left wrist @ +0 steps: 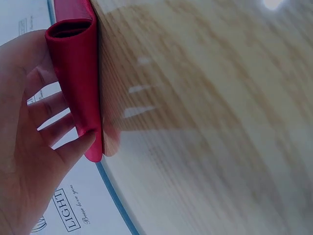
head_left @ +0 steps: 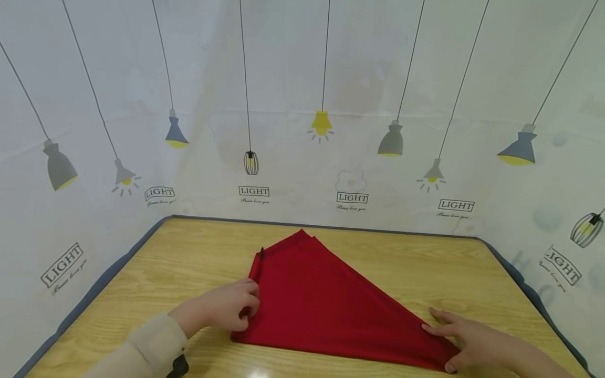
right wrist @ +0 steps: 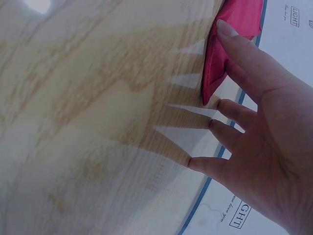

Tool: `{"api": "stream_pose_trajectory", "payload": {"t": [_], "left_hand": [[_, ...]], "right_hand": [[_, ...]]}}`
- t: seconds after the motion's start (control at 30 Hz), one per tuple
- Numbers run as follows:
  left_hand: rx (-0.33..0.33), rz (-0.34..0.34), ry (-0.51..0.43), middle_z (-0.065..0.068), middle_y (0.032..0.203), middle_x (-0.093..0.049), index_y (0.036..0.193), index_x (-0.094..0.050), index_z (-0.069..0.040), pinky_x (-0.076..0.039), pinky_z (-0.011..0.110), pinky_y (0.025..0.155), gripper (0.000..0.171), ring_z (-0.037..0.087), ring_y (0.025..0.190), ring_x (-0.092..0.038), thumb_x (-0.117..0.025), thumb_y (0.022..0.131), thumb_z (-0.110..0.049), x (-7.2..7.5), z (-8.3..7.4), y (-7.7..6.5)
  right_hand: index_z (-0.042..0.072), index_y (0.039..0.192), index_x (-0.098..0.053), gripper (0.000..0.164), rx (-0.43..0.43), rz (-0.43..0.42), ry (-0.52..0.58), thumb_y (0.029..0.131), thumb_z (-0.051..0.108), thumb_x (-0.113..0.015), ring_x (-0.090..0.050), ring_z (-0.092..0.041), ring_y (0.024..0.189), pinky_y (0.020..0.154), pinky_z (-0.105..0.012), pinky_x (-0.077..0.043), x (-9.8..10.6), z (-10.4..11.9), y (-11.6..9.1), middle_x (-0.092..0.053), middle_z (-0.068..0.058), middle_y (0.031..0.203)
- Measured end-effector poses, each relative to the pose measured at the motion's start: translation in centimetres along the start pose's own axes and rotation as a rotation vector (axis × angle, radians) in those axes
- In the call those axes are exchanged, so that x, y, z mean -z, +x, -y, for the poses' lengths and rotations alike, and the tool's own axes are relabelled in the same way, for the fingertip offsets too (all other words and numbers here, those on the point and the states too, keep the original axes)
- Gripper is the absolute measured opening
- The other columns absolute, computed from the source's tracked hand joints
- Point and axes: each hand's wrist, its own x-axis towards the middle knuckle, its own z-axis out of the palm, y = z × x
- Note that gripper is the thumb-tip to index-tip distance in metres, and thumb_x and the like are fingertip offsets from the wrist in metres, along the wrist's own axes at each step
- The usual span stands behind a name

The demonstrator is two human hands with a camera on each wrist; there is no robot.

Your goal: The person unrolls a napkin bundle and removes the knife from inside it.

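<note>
Evidently the left hand [head_left: 236,307], reaching out of a pale sleeve [head_left: 156,341], has its grip curled round the rolled edge [left wrist: 78,83] of a red cloth [head_left: 312,299], thumb on one face and fingers behind, probably to keep that roll from springing loose. Just beyond it, a small black strip [head_left: 262,253] shows at the cloth's upper left. The cloth itself lies folded on the wood-grain worktop [head_left: 496,268], its peak near the back edge and its long point running toward the front right corner. At that point rests the right hand [head_left: 482,341], its grip slack, fingers spread: the thumb presses the tip while the other fingers reach past it to the surface, likely to hold the fabric flat and taut. As for containers, none shows; the only hollow is the roll's end, with cloth layered inside.
</note>
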Motion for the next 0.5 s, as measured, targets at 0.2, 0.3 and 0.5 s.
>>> {"api": "stream_pose_trajectory", "payload": {"t": [0.2, 0.3, 0.5], "left_hand": [[0.004, -0.016, -0.02, -0.011, 0.089, -0.046, 0.071, -0.057, -0.023, -0.04, 0.024, 0.075, 0.02, 0.008, 0.085, -0.041, -0.06, 0.072, -0.003, -0.05, 0.44, -0.46], [-0.001, -0.032, -0.008, -0.01, 0.09, -0.047, 0.071, -0.057, -0.023, -0.042, 0.025, 0.076, 0.017, 0.009, 0.086, -0.042, -0.064, 0.076, -0.008, 0.09, 0.42, -0.65], [0.054, 0.001, -0.002, -0.011, 0.093, -0.047, 0.072, -0.057, -0.023, -0.044, 0.027, 0.08, 0.021, 0.009, 0.09, -0.043, -0.075, 0.082, -0.027, 0.28, 0.25, -0.94]], "right_hand": [[0.011, 0.137, -0.057, 0.067, -0.002, -0.003, -0.006, 0.077, 0.027, -0.081, -0.027, -0.058, 0.129, 0.086, -0.03, -0.046, 0.0, 0.05, -0.02, -0.026, -0.032, 0.15], [0.011, 0.137, -0.057, 0.066, 0.008, -0.005, -0.01, 0.077, 0.027, -0.08, -0.027, -0.059, 0.129, 0.086, -0.03, -0.046, -0.02, 0.01, -0.06, -0.027, -0.032, 0.149], [0.013, 0.137, -0.057, 0.067, -0.003, -0.004, -0.011, 0.077, 0.029, -0.08, -0.027, -0.058, 0.129, 0.086, -0.029, -0.046, -0.13, -0.12, 0.04, -0.027, -0.031, 0.15]]}}
